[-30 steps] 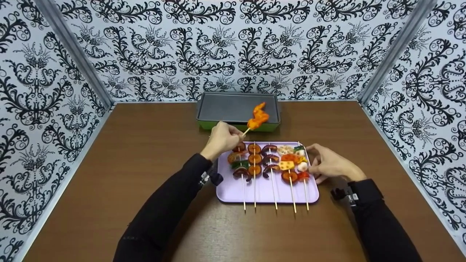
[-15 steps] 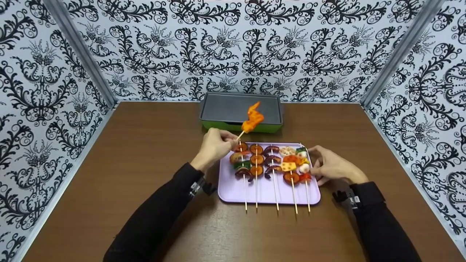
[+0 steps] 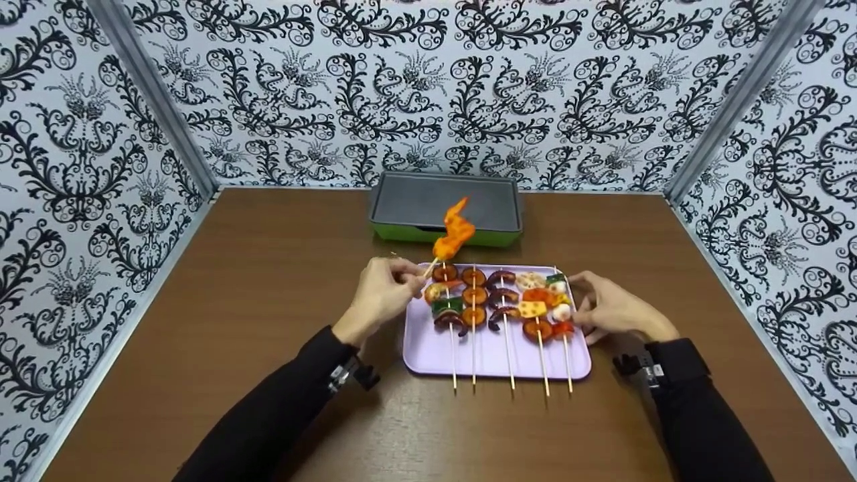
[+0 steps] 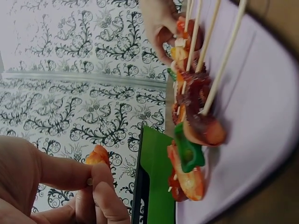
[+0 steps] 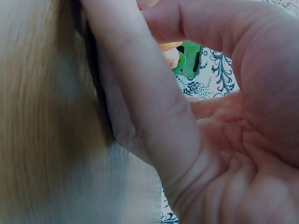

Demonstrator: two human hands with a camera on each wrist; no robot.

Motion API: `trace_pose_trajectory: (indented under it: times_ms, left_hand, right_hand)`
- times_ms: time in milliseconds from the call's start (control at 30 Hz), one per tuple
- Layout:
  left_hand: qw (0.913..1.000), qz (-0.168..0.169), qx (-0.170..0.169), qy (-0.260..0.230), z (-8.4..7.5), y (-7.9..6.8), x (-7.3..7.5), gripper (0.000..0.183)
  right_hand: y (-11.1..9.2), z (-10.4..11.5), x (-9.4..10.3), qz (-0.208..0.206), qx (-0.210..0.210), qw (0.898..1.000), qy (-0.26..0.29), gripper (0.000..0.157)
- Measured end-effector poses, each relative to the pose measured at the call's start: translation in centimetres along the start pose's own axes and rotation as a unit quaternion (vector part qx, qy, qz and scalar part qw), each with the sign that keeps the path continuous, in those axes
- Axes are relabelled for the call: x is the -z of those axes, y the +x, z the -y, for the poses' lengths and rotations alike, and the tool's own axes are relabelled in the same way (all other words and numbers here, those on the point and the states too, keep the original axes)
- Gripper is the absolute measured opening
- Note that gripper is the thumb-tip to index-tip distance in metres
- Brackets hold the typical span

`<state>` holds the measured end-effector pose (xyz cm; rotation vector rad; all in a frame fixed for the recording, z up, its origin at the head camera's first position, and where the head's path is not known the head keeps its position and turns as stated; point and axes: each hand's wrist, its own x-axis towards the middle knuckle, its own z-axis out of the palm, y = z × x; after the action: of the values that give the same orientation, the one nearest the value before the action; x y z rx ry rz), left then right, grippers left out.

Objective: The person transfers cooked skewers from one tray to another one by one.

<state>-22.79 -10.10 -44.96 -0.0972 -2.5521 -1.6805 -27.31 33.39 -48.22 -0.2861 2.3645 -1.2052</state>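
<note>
Between thumb and fingers, my left hand [image 3: 381, 293] pinches the stick of a skewer bearing an orange chicken wing [image 3: 454, 233]. The wing points up and away, overlapping the grill in the head view. The stick's round end [image 4: 89, 181] shows between the fingertips in the left wrist view. Below and to the right lies a lilac tray [image 3: 428, 355] with several skewers side by side, among them octopus tentacles [image 3: 502, 296], round brown slices [image 3: 474, 296] and a mixed one with shrimp [image 4: 189, 182]. My right hand [image 3: 619, 309] grips the tray's right edge; some of its fingers are hidden.
A green grill with a dark flat top [image 3: 445, 201] stands behind the tray, near the patterned back wall [image 3: 415, 80]. Bare stick ends [image 3: 513, 387] stick out over the tray's front rim. The brown table [image 3: 268, 268] extends to patterned side walls.
My left hand has moved left and back toward me with the chicken wing skewer, drawing it away from over the grill's right part. My right hand stays at the tray's edge.
</note>
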Motion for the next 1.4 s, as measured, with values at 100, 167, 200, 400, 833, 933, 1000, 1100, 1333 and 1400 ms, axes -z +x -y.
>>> trace_pose_trajectory:
  times_ms: [100,167,200,400,833,933,1000,1100,1333,1400]
  left_hand:
    - [1.0,0.003,-0.002,-0.001,0.5,-1.0,0.2,0.013]
    - [1.0,0.005,-0.001,-0.002,0.8,-1.6,0.3,0.014]
    - [1.0,0.005,-0.001,-0.003,0.9,-1.9,0.4,0.014]
    - [0.9999,0.001,0.006,-0.012,1.5,-3.5,0.7,0.014]
    - [0.9997,-0.001,0.021,0.009,3.1,-6.3,0.7,0.012]
    - [0.9996,0.001,0.025,0.011,3.2,-6.9,0.6,0.012]
    - [0.9996,0.0,0.024,0.014,3.3,-7.2,0.5,0.012]
    - [0.9996,-0.001,0.022,0.016,3.4,-7.6,0.4,0.012]
    - [0.9993,0.01,0.03,0.018,3.8,-8.0,0.2,0.014]
    - [0.9993,0.008,0.026,0.025,3.9,-8.1,0.2,0.015]
  right_hand:
    - [0.0,-0.1,-0.1,0.002,0.001,1.0,0.002,0.088]
    - [-0.1,-0.2,-0.1,0.001,0.001,1.0,0.003,0.088]
    - [-0.1,-0.2,-0.1,0.001,0.001,1.0,0.004,0.088]
    - [0.1,-0.2,0.0,-0.002,0.003,1.0,0.002,0.087]
    - [0.2,-0.4,0.0,-0.001,0.01,1.0,-0.006,0.086]
    - [0.0,-0.2,0.0,-0.001,0.007,1.0,-0.004,0.086]
    - [-0.1,-0.1,0.0,-0.002,0.006,1.0,-0.002,0.086]
    - [-0.1,0.0,0.0,-0.003,0.006,1.0,0.0,0.086]
    - [0.1,-0.1,0.0,-0.003,0.005,1.0,-0.002,0.087]
    - [0.1,-0.1,0.0,-0.002,0.007,1.0,-0.001,0.086]
